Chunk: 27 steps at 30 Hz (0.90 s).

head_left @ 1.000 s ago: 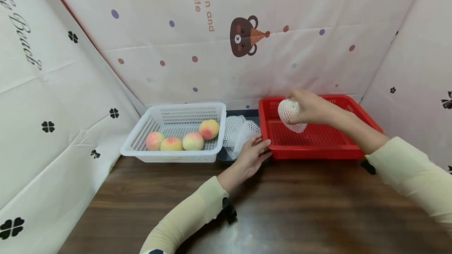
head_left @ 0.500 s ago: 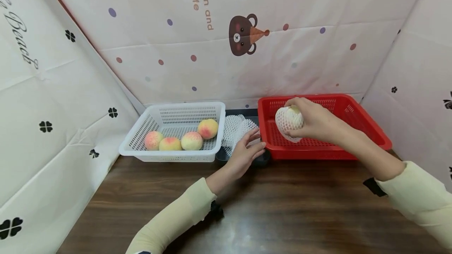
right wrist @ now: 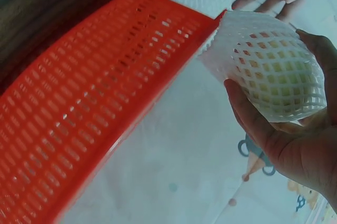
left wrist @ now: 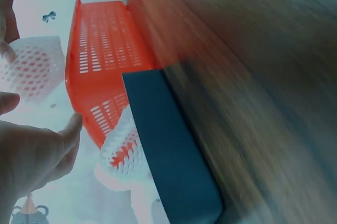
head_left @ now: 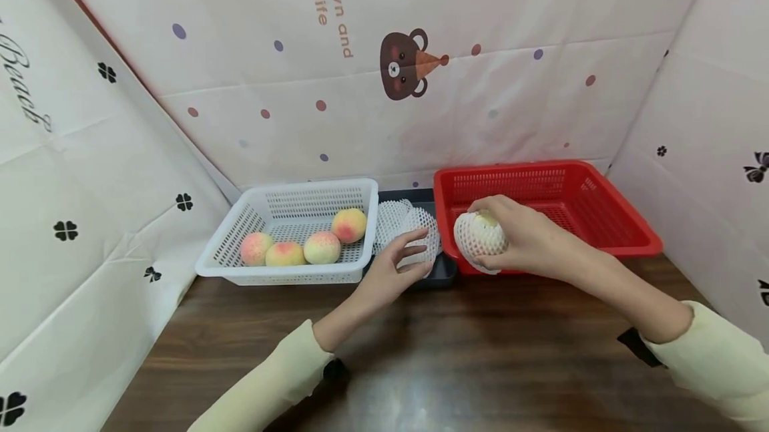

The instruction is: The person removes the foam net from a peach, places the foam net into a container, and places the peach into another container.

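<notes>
My right hand (head_left: 525,238) grips a peach wrapped in a white foam net (head_left: 479,235), over the near left corner of the red basket (head_left: 631,245). In the right wrist view, yellow-green skin shows through the mesh of the wrapped peach (right wrist: 279,74), and fingers and thumb lie on either side of it. My left hand (head_left: 387,275) holds nothing; its fingers are spread and extended. It hovers at the front of the dark tray (head_left: 443,273), partly covering the loose white foam nets (head_left: 393,217) lying there.
To the left stands a white basket (head_left: 276,278) with several unwrapped peaches (head_left: 322,247). The tray sits between the two baskets. Printed cloth (head_left: 288,131) hangs behind and along both sides, and the brown wooden table (head_left: 480,352) extends in front.
My right hand has brought the wrapped peach from above the red basket's inside toward its near left corner. My left hand has left the red basket's edge, moving left and nearer.
</notes>
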Each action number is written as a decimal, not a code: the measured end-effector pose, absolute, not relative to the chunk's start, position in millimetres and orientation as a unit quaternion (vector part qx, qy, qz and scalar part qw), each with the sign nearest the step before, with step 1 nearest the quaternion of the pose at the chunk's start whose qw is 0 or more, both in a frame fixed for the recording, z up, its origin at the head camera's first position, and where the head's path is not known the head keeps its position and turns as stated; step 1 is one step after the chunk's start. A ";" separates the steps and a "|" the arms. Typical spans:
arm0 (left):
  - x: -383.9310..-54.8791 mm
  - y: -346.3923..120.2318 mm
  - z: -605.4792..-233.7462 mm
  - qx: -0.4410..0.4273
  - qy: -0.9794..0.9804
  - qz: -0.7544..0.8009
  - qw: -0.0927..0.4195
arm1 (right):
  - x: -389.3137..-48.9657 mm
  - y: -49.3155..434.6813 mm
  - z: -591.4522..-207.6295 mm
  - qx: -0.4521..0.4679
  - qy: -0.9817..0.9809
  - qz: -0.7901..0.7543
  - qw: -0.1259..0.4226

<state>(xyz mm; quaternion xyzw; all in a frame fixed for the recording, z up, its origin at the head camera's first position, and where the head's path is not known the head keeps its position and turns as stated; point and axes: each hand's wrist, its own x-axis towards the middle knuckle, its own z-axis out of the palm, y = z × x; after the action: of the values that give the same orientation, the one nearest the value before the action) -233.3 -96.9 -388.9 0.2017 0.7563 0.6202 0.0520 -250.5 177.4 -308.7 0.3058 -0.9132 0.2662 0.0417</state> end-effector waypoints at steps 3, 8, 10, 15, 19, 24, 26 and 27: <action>-227.0 -103.7 -388.1 0.217 0.766 0.604 0.034 | -244.7 172.2 -313.3 0.320 -0.910 0.261 0.034; -217.6 -115.8 -389.0 0.240 0.789 0.565 0.015 | -235.1 157.5 -324.4 0.352 -0.905 0.239 0.013; -214.7 -120.9 -389.8 0.246 0.796 0.554 0.008 | -231.4 150.2 -331.3 0.363 -0.903 0.228 0.008; -208.0 -132.8 -390.9 0.264 0.820 0.508 -0.016 | -224.9 132.8 -350.6 0.393 -0.902 0.176 0.009; -200.4 -141.7 -391.9 0.290 0.849 0.441 -0.029 | -218.9 121.7 -361.2 0.422 -0.894 0.147 0.013; -190.7 -151.9 -390.7 0.286 0.876 0.388 -0.032 | -212.0 106.6 -369.9 0.453 -0.882 0.132 -0.012; -188.6 -155.2 -389.5 0.283 0.885 0.369 -0.036 | -211.8 99.1 -374.3 0.461 -0.880 0.116 -0.015; -188.0 -156.5 -389.1 0.284 0.890 0.353 -0.042 | -212.1 95.1 -376.8 0.465 -0.879 0.107 -0.014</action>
<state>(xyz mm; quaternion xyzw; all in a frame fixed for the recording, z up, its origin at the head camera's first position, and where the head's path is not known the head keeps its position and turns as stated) -188.0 -156.5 -389.1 0.2842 0.8904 0.3531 -0.0416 -212.1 95.1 -376.8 0.4650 -0.8787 0.1066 -0.0141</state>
